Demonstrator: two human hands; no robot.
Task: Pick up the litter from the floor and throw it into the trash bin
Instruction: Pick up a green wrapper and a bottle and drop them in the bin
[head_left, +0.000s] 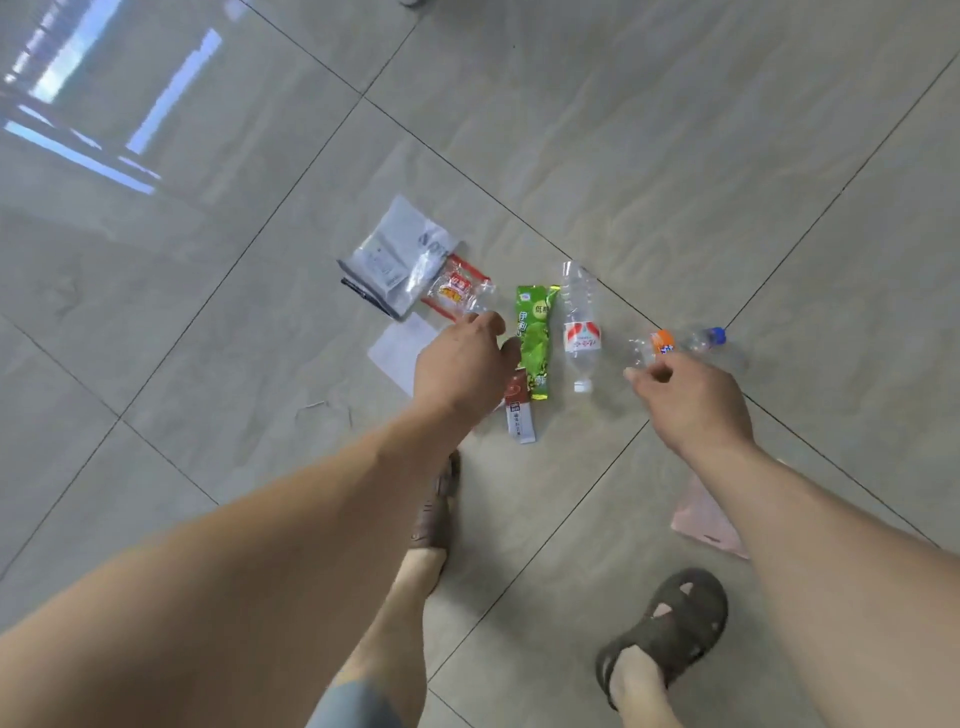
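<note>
Glossy grey tiles (597, 130) carry the litter in a loose row ahead of me. My left hand (462, 364) hangs over a white paper sheet (397, 348) and a brown sachet (519, 410), fingers relaxed and holding nothing. My right hand (691, 400) reaches toward a crumpled clear bottle (691, 343) with an orange label; I can't tell whether its curled fingers touch it. Between them lie a crinkled green wrapper (535, 338) and a ribbed water bottle (581, 322). No bin in view.
</note>
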